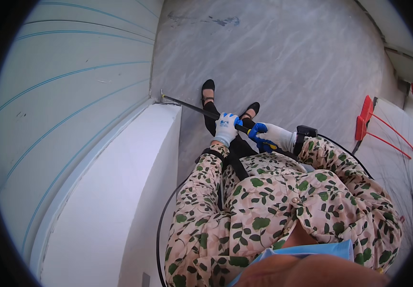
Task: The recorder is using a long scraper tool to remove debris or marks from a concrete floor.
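Note:
My left hand [227, 127], in a white work glove with blue coating, is closed around the dark shaft of a long-handled tool [192, 107]. My right hand [269, 137], gloved the same way, grips the yellow-banded upper end close to my waist. The shaft slants away to the left, past my shoes. Its small head [162, 93], possibly a scraper blade, is at the floor by the wall corner; whether it touches the wall I cannot tell.
A pale wall [84, 71] with blue lines runs along the left, with a white projecting wall [120, 172] beside me. Marbled grey floor [281, 61] bears dark scuffs [224, 21]. At right, red long-handled cleaning tools [364, 118] are by a white panel. Black cables [159, 229] hang beside my arms.

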